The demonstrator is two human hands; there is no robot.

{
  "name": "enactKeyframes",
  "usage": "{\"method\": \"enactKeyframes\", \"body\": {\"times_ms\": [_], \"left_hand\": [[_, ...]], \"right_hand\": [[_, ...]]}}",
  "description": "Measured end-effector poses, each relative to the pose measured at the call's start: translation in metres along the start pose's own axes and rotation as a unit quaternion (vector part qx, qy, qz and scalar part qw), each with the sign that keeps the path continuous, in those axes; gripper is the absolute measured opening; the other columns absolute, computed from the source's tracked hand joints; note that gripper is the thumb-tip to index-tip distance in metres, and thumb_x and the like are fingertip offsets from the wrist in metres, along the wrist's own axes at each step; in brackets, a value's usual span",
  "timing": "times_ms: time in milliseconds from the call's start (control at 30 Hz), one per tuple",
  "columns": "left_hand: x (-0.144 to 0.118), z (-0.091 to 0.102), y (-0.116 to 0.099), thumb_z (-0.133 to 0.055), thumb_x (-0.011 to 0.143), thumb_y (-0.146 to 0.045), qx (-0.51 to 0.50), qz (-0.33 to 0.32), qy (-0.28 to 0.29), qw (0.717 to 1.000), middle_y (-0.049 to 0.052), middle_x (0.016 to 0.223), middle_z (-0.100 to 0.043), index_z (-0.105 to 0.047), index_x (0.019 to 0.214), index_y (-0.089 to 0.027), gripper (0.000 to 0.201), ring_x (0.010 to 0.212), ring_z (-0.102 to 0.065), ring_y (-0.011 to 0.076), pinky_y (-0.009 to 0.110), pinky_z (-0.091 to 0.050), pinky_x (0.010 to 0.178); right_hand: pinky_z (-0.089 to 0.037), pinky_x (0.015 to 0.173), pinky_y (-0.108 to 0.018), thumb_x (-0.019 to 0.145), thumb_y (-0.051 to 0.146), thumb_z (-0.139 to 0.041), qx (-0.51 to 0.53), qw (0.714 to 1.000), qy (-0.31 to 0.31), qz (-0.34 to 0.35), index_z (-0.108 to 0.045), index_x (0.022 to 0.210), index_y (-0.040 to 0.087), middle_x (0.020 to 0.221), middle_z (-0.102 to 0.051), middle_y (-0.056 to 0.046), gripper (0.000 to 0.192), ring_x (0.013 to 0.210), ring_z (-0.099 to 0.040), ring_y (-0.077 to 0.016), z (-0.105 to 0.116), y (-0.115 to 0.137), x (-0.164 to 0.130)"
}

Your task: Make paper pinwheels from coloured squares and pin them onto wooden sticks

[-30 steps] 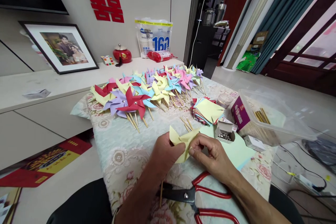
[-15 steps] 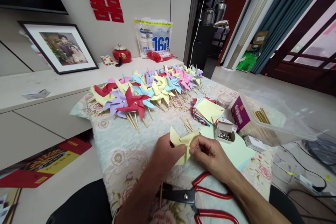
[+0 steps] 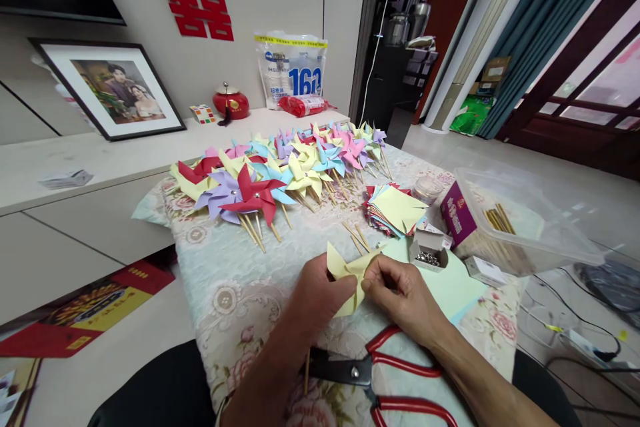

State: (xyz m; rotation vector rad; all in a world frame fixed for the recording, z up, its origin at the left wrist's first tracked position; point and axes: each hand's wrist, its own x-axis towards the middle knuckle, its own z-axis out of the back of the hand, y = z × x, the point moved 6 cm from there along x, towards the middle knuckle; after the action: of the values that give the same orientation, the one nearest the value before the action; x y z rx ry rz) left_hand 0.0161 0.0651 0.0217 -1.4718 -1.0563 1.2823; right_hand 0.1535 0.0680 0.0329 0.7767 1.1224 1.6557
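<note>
Fingers [image 3: 377, 291] of left hand [image 3: 316, 293] and right hand [image 3: 406, 295] both pinching yellow paper [image 3: 344, 269]; best press near centre, curl it loosely, avoid hard creases.

Inside the near edge of the counter [image 3: 200, 273], the left hand [image 3: 323, 295] grips, thumb [image 3: 346, 288] uppermost; the right hand [image 3: 397, 285] pinches close beside it.

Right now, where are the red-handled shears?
In the head view, the shears lie at the bottom, right of centre, on the floral tablecloth, below the yellow paper in the left hand and right hand.
</note>
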Motion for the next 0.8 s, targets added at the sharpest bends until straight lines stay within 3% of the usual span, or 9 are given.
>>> {"method": "enactKeyframes", "body": {"times_ms": [533,700,800], "left_hand": [[0.003,0.001,0.011,-0.059,0.066,-0.02,0.051,-0.021,-0.008,0.998,-0.001,0.067,-0.062,-0.063,0.077,-0.015,0.013,0.062,-0.053,0.0136,0.023,-0.041,0.054],[0.001,0.004,0.006,-0.058,0.063,-0.02,0.062,-0.01,-0.01,0.998,-0.002,0.064,-0.06,-0.064,0.074,-0.015,0.013,0.059,-0.05,0.0127,0.023,-0.04,0.052],[0.0,0.009,0.001,-0.059,0.062,-0.022,0.061,0.017,0.0,0.998,0.0,0.065,-0.062,-0.065,0.075,-0.015,0.016,0.058,-0.052,0.0139,0.024,-0.04,0.053]], "right_hand": [[-0.025,0.052,-0.025,0.083,0.029,-0.058,0.005,1.0,-0.009,-0.005,-0.047,0.066,0.021,0.058,-0.038,0.008,0.022,0.055,-0.033,-0.0104,0.0,-0.002,-0.001],[-0.025,0.052,-0.025,0.086,0.036,-0.062,0.036,0.999,0.004,-0.006,-0.052,0.068,0.02,0.058,-0.04,0.007,0.026,0.055,-0.033,-0.0108,-0.001,-0.002,-0.001],[-0.029,0.053,-0.026,0.088,0.041,-0.065,0.072,0.995,-0.063,0.02,-0.061,0.078,0.019,0.062,-0.047,0.005,0.025,0.057,-0.038,-0.0118,0.012,-0.002,-0.002]]}}
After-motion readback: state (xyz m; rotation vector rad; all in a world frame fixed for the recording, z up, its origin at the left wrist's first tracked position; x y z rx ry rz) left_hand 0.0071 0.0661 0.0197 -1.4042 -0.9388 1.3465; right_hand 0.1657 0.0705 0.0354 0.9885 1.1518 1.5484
